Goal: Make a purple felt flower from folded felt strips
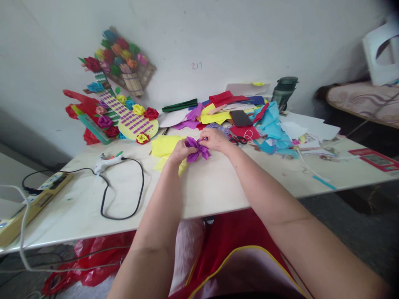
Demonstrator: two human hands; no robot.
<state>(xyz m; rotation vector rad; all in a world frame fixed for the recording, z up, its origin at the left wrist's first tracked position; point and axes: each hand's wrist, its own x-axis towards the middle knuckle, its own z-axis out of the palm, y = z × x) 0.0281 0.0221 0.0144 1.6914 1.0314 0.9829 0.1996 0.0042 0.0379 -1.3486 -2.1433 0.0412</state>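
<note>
A purple crepe paper flower (198, 150) with pointed, spread petals is held just above the white table, between my two hands. My left hand (181, 152) pinches its left petals. On its upper right side, the fingers of my right hand (214, 138) are closed on a petal. Beneath and behind my left hand lie yellow crepe paper sheets (164, 146). Black-handled scissors (238, 140) rest just right of my right hand, partly on red paper.
A white glue gun (106, 163) with a looping black cord lies left, near a power strip (46, 197). Behind stand a flower-decorated paper guitar (131, 118), a heap of coloured paper (218, 116), a phone (241, 118) and a dark bottle (284, 92).
</note>
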